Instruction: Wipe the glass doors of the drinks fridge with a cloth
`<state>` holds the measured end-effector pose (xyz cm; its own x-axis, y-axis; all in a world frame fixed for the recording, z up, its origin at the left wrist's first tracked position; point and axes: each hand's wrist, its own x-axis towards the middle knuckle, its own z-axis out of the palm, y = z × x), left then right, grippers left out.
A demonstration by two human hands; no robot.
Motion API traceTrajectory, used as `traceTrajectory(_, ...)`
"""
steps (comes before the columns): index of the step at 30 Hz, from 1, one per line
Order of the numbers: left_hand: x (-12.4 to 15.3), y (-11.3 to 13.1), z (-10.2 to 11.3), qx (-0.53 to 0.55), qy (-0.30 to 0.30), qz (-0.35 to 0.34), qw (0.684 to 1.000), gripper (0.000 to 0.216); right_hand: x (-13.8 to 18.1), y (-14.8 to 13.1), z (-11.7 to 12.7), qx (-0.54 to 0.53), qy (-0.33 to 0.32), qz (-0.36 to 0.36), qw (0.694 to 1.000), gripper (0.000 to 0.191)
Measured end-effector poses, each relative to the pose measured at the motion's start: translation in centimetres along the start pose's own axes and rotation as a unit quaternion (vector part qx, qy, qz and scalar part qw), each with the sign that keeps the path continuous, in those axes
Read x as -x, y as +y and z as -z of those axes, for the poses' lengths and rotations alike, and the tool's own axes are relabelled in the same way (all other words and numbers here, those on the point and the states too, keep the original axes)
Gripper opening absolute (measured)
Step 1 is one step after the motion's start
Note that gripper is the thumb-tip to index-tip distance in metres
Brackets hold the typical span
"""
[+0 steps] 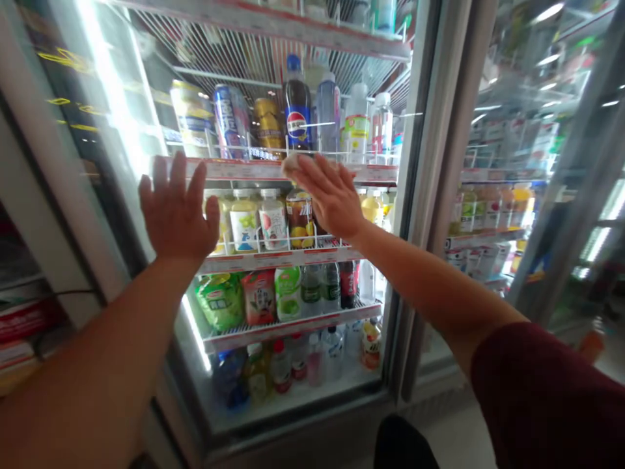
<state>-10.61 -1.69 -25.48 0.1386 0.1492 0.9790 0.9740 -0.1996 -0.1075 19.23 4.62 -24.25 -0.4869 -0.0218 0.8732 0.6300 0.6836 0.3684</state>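
My left hand point(176, 218) is raised with its fingers spread, palm flat against the glass door point(112, 98) of a drinks fridge. My right hand point(329, 195) also lies flat on the glass, fingers stretched out towards the upper left. A small whitish wad point(291, 163) shows under its fingertips; I cannot tell what it is. Behind the glass, wire shelves hold several bottles and cans, among them a dark cola bottle point(297, 111) and green pouches point(221, 299).
A metal door frame point(430, 163) separates this fridge from a second glass-door fridge point(512, 163) on the right, also stocked with drinks. Shelving with packaged goods point(24, 326) stands at the far left. Something dark point(403, 446) shows at the bottom edge.
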Motion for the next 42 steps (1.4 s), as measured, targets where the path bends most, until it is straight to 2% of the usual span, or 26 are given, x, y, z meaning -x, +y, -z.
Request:
traceTrajectory(2, 0.0, 0.0, 0.1, 0.000, -0.005, 0.000, 1.000, 0.065, -0.2, 0.1, -0.3, -0.008, 0.050, -0.069, 0.996, 0.071)
traceTrajectory(4, 0.0, -0.1, 0.1, 0.001, -0.008, 0.002, 1.000, 0.065, 0.8, -1.0, -1.0, -0.005, 0.032, -0.052, 0.998, 0.067)
traceTrajectory(6, 0.0, -0.2, 0.0, 0.002, -0.012, 0.002, 1.000, 0.066, 1.9, -2.5, -1.5, 0.001, -0.050, 0.054, 0.997, 0.063)
traceTrajectory(8, 0.0, -0.3, -0.1, -0.001, -0.013, -0.002, 1.000, 0.066, 2.0, -3.5, -1.5, 0.002, -0.131, 0.170, 0.977, 0.061)
traceTrajectory(9, 0.0, -0.4, -0.1, -0.005, -0.012, -0.003, 1.000, 0.066, 1.5, -3.6, -1.4, 0.005, -0.149, 0.194, 0.970, 0.061)
traceTrajectory(10, 0.0, -0.5, -0.1, -0.009, -0.011, -0.005, 1.000, 0.065, 0.6, -3.4, -1.2, 0.012, -0.146, 0.185, 0.972, 0.062)
traceTrajectory(13, 0.0, -0.5, -0.1, -0.019, -0.018, -0.014, 1.000, 0.066, -2.9, -2.2, -0.7, 0.049, -0.070, 0.041, 0.996, 0.068)
traceTrajectory(15, 0.0, -0.5, -0.1, -0.021, -0.026, -0.021, 0.999, 0.067, -4.1, -2.2, -0.9, 0.064, -0.045, -0.025, 0.997, 0.070)
traceTrajectory(17, 0.0, -0.5, -0.1, -0.022, -0.032, -0.021, 0.999, 0.067, -3.7, -3.5, -1.5, 0.073, -0.071, -0.007, 0.995, 0.072)
traceTrajectory(20, -0.1, -0.9, -0.1, -0.028, -0.036, -0.012, 0.999, 0.065, -1.6, -6.8, -2.5, 0.067, -0.146, 0.112, 0.981, 0.072)
traceTrajectory(22, -0.2, -1.2, -0.1, -0.031, -0.048, -0.007, 0.998, 0.065, -0.7, -8.6, -2.9, 0.059, -0.177, 0.158, 0.970, 0.069)
traceTrajectory(24, -0.1, -1.1, 0.0, -0.010, -0.047, 0.004, 0.999, 0.060, -0.7, -9.4, -2.9, 0.053, -0.174, 0.140, 0.973, 0.068)
traceTrajectory(27, 0.5, 1.0, 0.2, 0.068, 0.024, -0.009, 0.997, 0.057, -1.9, -9.6, -2.9, 0.036, -0.121, 0.087, 0.988, 0.066)
traceTrajectory(29, 1.3, 3.4, 0.1, 0.103, 0.037, -0.072, 0.991, 0.059, -2.7, -9.4, -3.0, 0.027, -0.107, 0.073, 0.991, 0.064)
traceTrajectory(31, 2.3, 5.6, -0.4, 0.105, -0.006, -0.136, 0.985, 0.062, -3.0, -8.9, -2.8, 0.027, -0.123, 0.072, 0.989, 0.059)
traceTrajectory(34, 3.7, 7.1, -1.2, 0.072, -0.056, -0.176, 0.980, 0.070, -1.5, -6.7, -1.5, 0.038, -0.143, 0.072, 0.986, 0.057)
traceTrajectory(38, 4.4, 5.7, -1.4, -0.014, -0.082, -0.217, 0.973, 0.072, 4.3, -1.2, 1.1, 0.067, -0.118, 0.039, 0.990, 0.066)
traceTrajectory(40, 3.5, 4.3, -1.1, -0.038, -0.092, -0.250, 0.963, 0.071, 8.0, 1.4, 1.8, 0.089, -0.094, -0.010, 0.992, 0.071)
traceTrajectory(42, 1.4, 2.7, -0.8, -0.047, -0.090, -0.248, 0.963, 0.073, 11.1, 2.9, 1.7, 0.101, -0.092, -0.020, 0.990, 0.072)
